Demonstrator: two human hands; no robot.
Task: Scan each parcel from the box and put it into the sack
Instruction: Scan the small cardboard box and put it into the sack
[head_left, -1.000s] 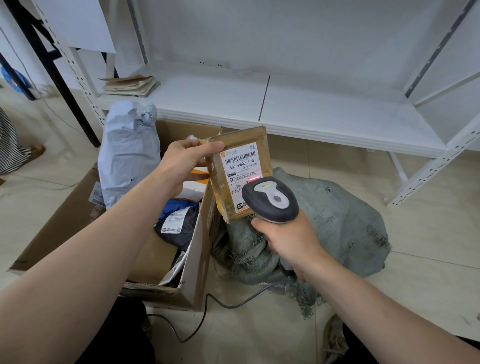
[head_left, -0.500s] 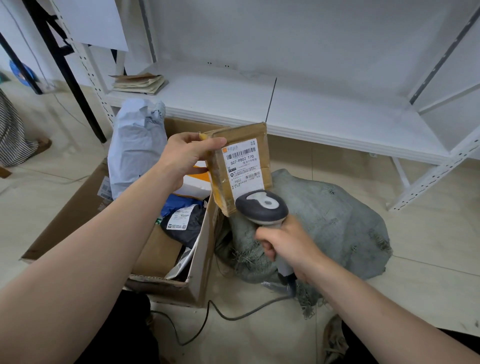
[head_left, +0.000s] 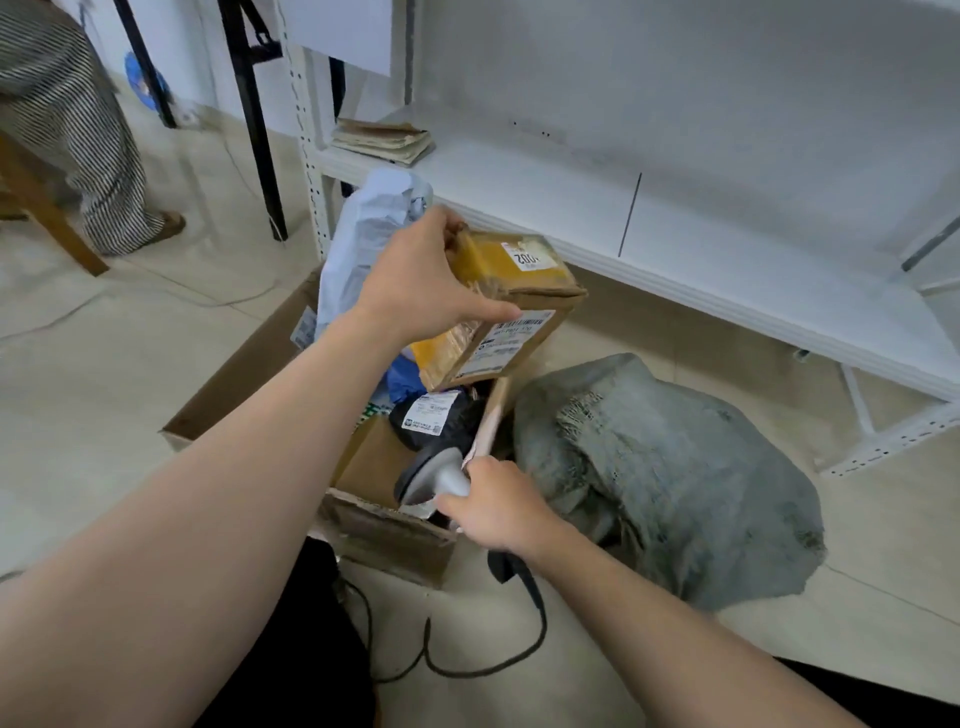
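Left grip (head_left: 426, 280) clamped from above on the brown cardboard parcel (head_left: 519, 283), parcel tilted in the air over the open box (head_left: 395, 540), grey sack (head_left: 675, 467) on the floor just right of it, right grip (head_left: 498, 509) curled round the scanner (head_left: 428, 475) at the box's near corner

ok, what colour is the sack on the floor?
The sack is dull grey-green woven fabric; the head view shows it, right of the cardboard box.

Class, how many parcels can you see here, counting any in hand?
4: a brown carton in the left hand; inside the box, a tall pale bag, a blue parcel and a black parcel. More may lie hidden.
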